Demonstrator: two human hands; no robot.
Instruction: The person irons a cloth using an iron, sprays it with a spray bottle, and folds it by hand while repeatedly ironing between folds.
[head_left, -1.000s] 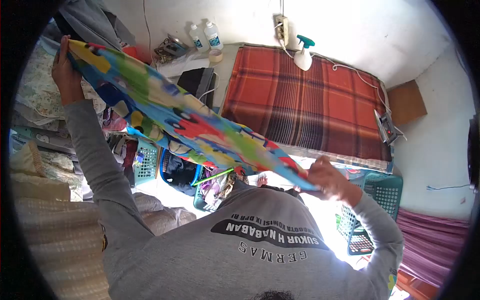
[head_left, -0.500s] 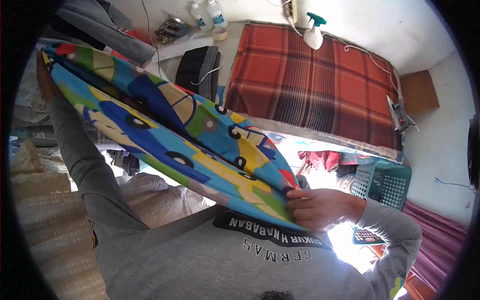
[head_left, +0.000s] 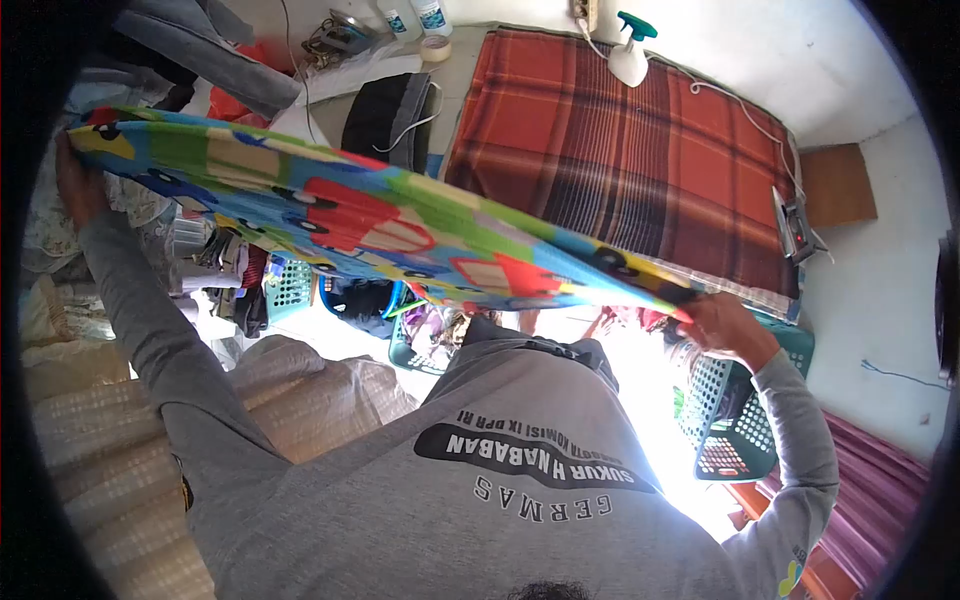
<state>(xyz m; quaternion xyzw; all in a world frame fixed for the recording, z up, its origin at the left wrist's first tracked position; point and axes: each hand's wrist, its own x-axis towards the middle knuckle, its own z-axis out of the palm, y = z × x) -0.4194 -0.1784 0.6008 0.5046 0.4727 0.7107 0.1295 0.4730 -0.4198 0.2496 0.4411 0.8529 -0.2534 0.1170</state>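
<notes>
A brightly coloured cloth (head_left: 370, 215) printed with cars in blue, green, red and yellow is stretched across the view in front of my chest. My left hand (head_left: 80, 185) grips its far-left end, fingers closed and partly hidden. At the other end, my right hand (head_left: 735, 328) pinches a corner. Between the hands the cloth hangs free, its upper edge pulled nearly straight and sloping down to the right. Beyond it lies a red plaid ironing blanket (head_left: 600, 150) on a table, partly covered by the cloth's edge.
An iron (head_left: 793, 228) stands at the blanket's right edge, its cord along the wall. A spray bottle (head_left: 629, 62) is at the back. A dark folded garment (head_left: 385, 122) and tape roll (head_left: 436, 48) lie left. Green baskets (head_left: 742, 430) are below right; grey clothes (head_left: 215, 55) far left.
My right hand has moved up and to the right, pulling the cloth taut. The cloth, doubled and sagging before, is now spread and raised away from my chest. My left hand has shifted slightly down-left.
</notes>
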